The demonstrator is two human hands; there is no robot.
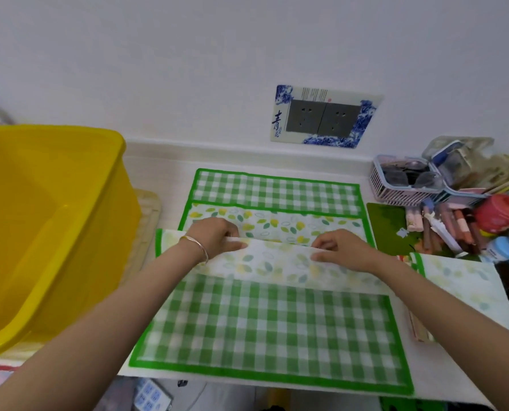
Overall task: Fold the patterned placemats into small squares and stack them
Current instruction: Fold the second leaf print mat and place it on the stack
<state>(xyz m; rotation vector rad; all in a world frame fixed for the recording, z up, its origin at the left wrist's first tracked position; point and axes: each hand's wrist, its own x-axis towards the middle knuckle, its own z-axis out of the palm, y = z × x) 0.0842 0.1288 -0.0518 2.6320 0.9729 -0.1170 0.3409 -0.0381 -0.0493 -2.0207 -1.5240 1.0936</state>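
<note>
Fingers (235,246) pinching placemat (277,330), yellow tub (54,203), clutter (455,215) flanking

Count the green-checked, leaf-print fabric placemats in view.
3. The far placemat lies flat by the wall; the left hand and right hand pinch the near placemat at its edge; the right placemat partly shows beside it. Others may be hidden.

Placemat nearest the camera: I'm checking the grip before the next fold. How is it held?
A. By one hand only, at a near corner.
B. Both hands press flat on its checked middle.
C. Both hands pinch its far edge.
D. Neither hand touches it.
C: the left hand and the right hand each pinch the far, leaf-printed edge of the placemat.
</note>
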